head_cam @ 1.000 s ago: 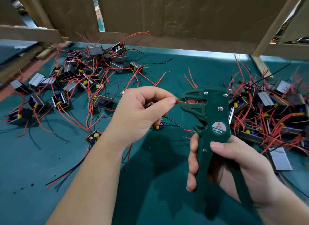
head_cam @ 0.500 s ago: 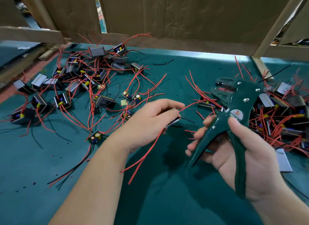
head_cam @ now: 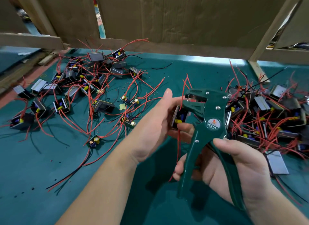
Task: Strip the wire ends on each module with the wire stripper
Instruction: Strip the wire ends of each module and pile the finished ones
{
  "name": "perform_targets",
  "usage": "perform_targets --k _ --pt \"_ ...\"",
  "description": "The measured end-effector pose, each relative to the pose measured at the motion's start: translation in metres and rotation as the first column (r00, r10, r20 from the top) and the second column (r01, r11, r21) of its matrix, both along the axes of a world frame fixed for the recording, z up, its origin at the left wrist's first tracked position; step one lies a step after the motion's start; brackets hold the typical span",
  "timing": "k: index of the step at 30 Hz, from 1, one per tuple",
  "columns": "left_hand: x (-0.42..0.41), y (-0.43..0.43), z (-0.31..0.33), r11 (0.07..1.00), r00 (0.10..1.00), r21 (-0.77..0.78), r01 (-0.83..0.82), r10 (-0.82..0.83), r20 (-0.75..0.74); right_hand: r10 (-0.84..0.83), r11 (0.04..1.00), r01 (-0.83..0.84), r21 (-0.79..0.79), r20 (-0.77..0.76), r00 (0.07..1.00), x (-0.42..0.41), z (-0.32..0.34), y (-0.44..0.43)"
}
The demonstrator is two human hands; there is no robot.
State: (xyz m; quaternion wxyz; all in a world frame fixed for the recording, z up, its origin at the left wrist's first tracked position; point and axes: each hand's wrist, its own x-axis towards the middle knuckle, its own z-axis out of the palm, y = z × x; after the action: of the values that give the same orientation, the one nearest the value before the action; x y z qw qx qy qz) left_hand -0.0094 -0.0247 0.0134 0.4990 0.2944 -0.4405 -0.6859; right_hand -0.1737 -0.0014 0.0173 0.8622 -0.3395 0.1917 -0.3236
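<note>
green mat [head_cam: 50,183] | left module pile [head_cam: 96,56] w/ red wires | right module pile [head_cam: 260,103] | bare PCBs [head_cam: 129,100] btw

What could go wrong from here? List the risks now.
1. The left hand holds the module with fingers right beside the head of the wire stripper; squeezing could pinch them.
2. The module's loose red wire hangs between both hands and may snag the handles that the right hand grips.
</note>
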Motion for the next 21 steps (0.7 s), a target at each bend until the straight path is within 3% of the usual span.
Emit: perform_targets --k 4,6,7,8,9,11,12,14,17,21 --pt "0.000 -0.006 -0.008 1.000 0.999 -0.014 -0.003 0.004 0.054 -0.050 0.998 0.050 -0.029 0.018 0.999 -0.001 0.000 -0.004" --pt "0.008 -0.006 -0.007 0.993 0.979 -0.027 -0.113 0.116 0.167 -0.087 0.996 0.081 0.045 0.154 0.984 0.002 0.000 -0.007" --pt "0.012 -0.004 -0.006 0.973 0.936 -0.115 -0.200 0.224 0.273 -0.103 0.993 0.088 0.080 0.211 0.972 0.004 0.005 -0.008" --pt "0.019 -0.003 -0.006 0.918 0.832 -0.273 -0.289 0.381 0.403 -0.221 0.975 0.213 0.064 0.166 0.961 0.004 0.007 -0.007" --pt "0.027 -0.003 -0.006 0.807 0.633 -0.481 -0.342 0.576 0.517 -0.256 0.965 0.262 0.000 0.209 0.944 0.002 -0.002 -0.004" --pt "0.046 -0.005 -0.007 0.550 0.113 -0.784 -0.287 0.832 0.542 -0.551 0.809 0.524 -0.267 -0.032 0.834 -0.006 -0.006 0.001" --pt "0.055 -0.006 -0.007 0.492 -0.063 -0.821 -0.291 0.846 0.529 -0.614 0.742 0.555 -0.375 -0.047 0.788 -0.010 -0.008 0.000" --pt "0.070 -0.007 -0.007 0.485 -0.235 -0.754 -0.442 0.749 0.620 -0.659 0.703 0.588 -0.400 -0.055 0.750 -0.014 -0.011 -0.003" --pt "0.088 -0.007 -0.012 0.496 -0.327 -0.569 -0.656 0.493 0.806 -0.709 0.677 0.603 -0.423 -0.153 0.688 -0.012 -0.011 -0.004" --pt "0.103 -0.006 -0.018 0.570 -0.249 -0.365 -0.736 0.273 0.929 -0.686 0.715 0.573 -0.399 -0.245 0.685 -0.007 -0.003 0.003"
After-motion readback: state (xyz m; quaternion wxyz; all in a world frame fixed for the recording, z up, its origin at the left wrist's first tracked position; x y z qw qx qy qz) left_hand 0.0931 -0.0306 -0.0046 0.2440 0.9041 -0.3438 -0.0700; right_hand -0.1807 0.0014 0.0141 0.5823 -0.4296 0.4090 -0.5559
